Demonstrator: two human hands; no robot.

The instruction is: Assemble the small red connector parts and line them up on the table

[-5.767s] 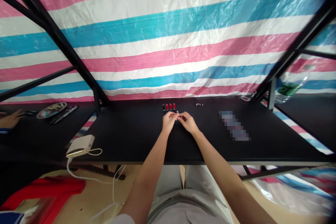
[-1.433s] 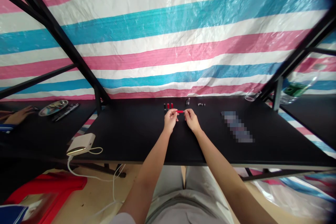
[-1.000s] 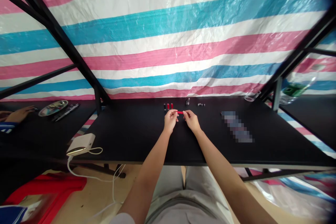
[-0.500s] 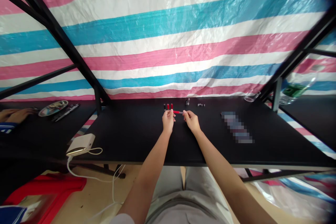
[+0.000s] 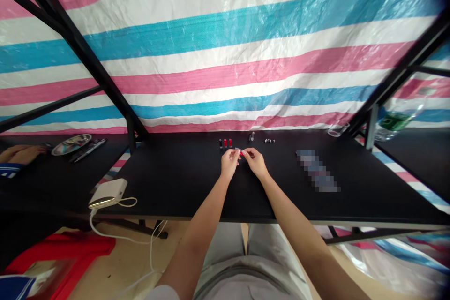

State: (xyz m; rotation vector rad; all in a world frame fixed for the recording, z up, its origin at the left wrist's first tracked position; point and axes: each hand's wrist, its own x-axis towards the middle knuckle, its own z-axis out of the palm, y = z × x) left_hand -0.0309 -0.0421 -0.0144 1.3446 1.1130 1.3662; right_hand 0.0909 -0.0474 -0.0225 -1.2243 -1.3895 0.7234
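Observation:
Over the middle of the black table (image 5: 176, 183), my left hand (image 5: 229, 163) and my right hand (image 5: 255, 161) meet fingertip to fingertip. Both pinch a small red piece (image 5: 241, 153), with a pale bit showing between the fingers at its top. Just beyond the hands stands a short row of small red and black cylinders (image 5: 225, 142). To their right sit a dark upright part (image 5: 251, 137) and a few tiny metal bits (image 5: 269, 140).
A white power bank (image 5: 108, 192) with a cable lies at the table's left front corner. A blurred flat item (image 5: 317, 169) lies on the right. Another person's hand (image 5: 21, 153), a metal tray (image 5: 71, 143) and pens are on the left table. A clear cup (image 5: 337, 128) stands at the back right.
The red piece was held stretched between my hands, which were apart. My hands have now come together, and only a short part of it shows.

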